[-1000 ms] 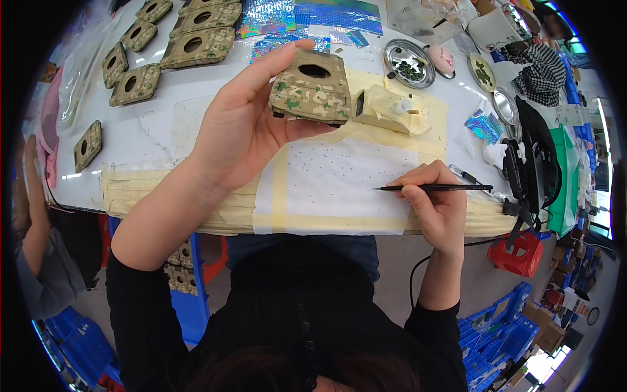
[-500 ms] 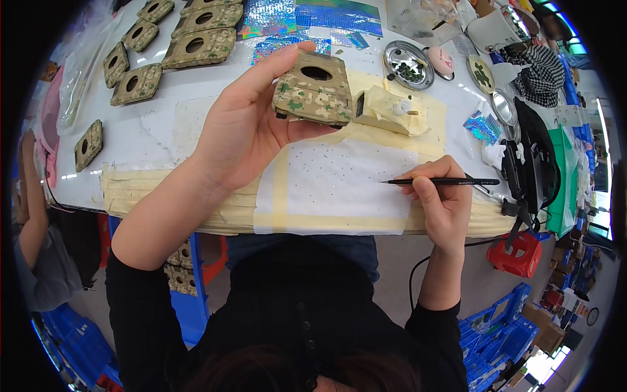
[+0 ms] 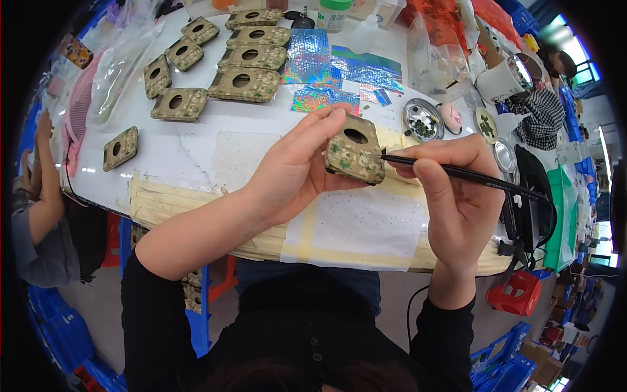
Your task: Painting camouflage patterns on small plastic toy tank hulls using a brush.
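My left hand (image 3: 287, 163) grips a camouflage model tank hull (image 3: 353, 163) by its sides, raised above the worktop. The hull has a round hole in its top and is tilted toward me. My right hand (image 3: 460, 196) pinches a thin black fine-tipped paintbrush (image 3: 480, 176). The brush tip meets, or nearly meets, the hull's upper surface below the hole; contact is hard to tell. Beneath both hands lies a white sheet (image 3: 353, 238) dotted with tiny dark specks, edged with yellow tape.
Several similar hulls (image 3: 245, 86) stand at the far left, one (image 3: 121, 149) apart nearer me. Shiny holographic sheets (image 3: 366, 67) lie behind the held hull. A round metal dish (image 3: 423, 123) holds small green pieces. At left sits another person (image 3: 42, 242); a red stool (image 3: 514, 292) is at right.
The brush has come up from the white sheet to the hull's top. The hull is turned more toward my right hand. The whole view has shifted, showing more of the table's far side.
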A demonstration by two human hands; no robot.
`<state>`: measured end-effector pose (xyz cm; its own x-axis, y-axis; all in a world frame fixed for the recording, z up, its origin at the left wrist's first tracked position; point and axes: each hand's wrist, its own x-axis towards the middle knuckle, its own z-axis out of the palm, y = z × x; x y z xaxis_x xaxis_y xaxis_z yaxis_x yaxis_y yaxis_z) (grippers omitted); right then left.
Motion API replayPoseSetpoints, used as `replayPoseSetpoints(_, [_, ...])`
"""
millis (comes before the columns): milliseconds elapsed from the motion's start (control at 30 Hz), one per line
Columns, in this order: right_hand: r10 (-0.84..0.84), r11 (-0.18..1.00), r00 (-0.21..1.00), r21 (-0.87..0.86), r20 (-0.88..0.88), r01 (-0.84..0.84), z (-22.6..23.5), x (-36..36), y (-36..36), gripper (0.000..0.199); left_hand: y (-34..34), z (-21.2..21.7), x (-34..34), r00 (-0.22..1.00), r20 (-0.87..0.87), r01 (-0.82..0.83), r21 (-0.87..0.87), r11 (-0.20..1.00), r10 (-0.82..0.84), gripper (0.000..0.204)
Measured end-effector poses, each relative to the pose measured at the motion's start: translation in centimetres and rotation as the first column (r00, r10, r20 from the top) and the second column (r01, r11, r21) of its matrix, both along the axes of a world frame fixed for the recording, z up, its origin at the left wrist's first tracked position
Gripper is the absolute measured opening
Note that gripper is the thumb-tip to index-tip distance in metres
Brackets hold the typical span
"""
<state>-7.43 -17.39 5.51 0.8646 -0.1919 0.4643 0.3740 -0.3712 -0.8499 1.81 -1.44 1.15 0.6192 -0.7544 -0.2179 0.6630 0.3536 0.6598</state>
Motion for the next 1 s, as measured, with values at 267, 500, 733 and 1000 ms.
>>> replayPoseSetpoints(267, [0.012,1.0,1.0,0.025,-0.015,-0.012,-0.79,0.37,0.4,0.008,0.06,0.38,-0.23,0.999,-0.012,-0.029,0.018,0.999,0.03,0.043])
replayPoseSetpoints(500, [0.002,1.0,1.0,0.016,-0.013,-0.002,-0.9,0.42,0.41,0.008,0.0,0.38,-0.16,1.0,0.005,-0.029,0.028,0.999,0.028,0.043])
replayPoseSetpoints(733, [-0.011,1.0,1.0,-0.012,-0.011,0.011,-1.01,0.43,0.3,0.008,0.0,0.5,-0.15,1.0,-0.001,-0.024,0.017,1.0,0.024,0.044])
replayPoseSetpoints(1000, [-0.017,0.999,1.0,-0.029,0.0,0.017,-1.07,0.48,0.37,0.008,-0.04,0.47,-0.17,1.0,-0.005,-0.029,0.015,0.999,0.029,0.043])
